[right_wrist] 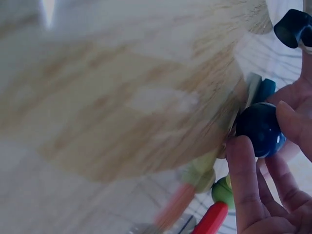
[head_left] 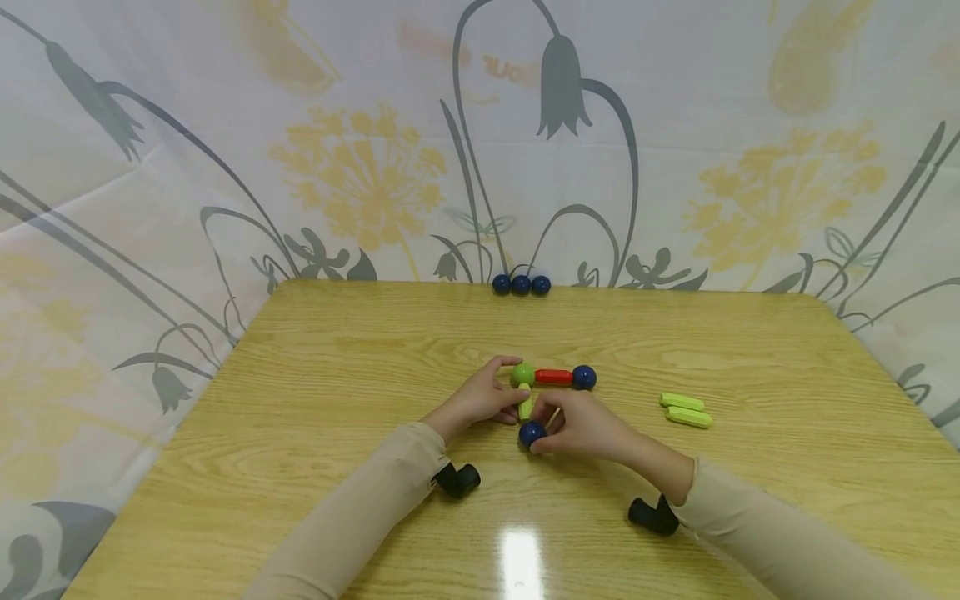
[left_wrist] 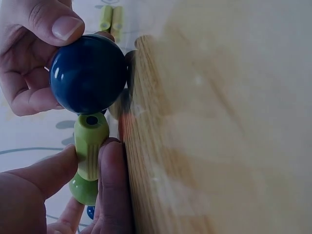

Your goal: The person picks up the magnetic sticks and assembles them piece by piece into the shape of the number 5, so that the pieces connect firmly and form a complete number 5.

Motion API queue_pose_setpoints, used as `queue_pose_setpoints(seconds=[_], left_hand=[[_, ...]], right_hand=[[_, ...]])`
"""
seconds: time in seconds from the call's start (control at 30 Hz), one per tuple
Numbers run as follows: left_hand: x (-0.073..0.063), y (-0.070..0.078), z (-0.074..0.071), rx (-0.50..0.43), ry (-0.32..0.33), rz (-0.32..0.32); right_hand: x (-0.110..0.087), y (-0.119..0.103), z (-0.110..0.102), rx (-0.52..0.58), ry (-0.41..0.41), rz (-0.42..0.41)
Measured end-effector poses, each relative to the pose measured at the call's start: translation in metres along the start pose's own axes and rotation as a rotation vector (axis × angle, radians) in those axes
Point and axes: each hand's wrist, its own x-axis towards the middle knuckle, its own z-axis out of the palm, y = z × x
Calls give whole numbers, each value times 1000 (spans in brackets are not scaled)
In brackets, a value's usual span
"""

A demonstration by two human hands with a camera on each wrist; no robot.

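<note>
My left hand (head_left: 483, 398) pinches a yellow-green rod (left_wrist: 90, 151) between thumb and finger. The rod's far end meets a green ball (head_left: 522, 375), which my left fingers reach beside. At the rod's near end, my right hand (head_left: 583, 425) holds a dark blue ball (head_left: 532, 433) between thumb and fingers. In the left wrist view the ball sits right at the rod's holed end; whether they are joined I cannot tell. From the green ball a red rod (head_left: 553, 377) runs right to another blue ball (head_left: 584, 377).
Two loose yellow-green rods (head_left: 688, 417) lie side by side to the right on the wooden table (head_left: 337, 358). Three blue balls (head_left: 521, 285) stand in a row at its back edge, by a flower-patterned cloth (head_left: 480, 167). Black wrist-worn devices (head_left: 459, 481) hang under both sleeves.
</note>
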Motion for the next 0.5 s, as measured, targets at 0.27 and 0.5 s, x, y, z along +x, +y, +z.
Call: queue_pose_setpoints(seconds=[0.27, 0.5], left_hand=[[0, 1, 0, -7, -3, -7], [0, 1, 0, -30, -12, -15]], right_hand=[[-2, 0, -2, 43, 13, 22], [-14, 3, -18, 22, 17, 1]])
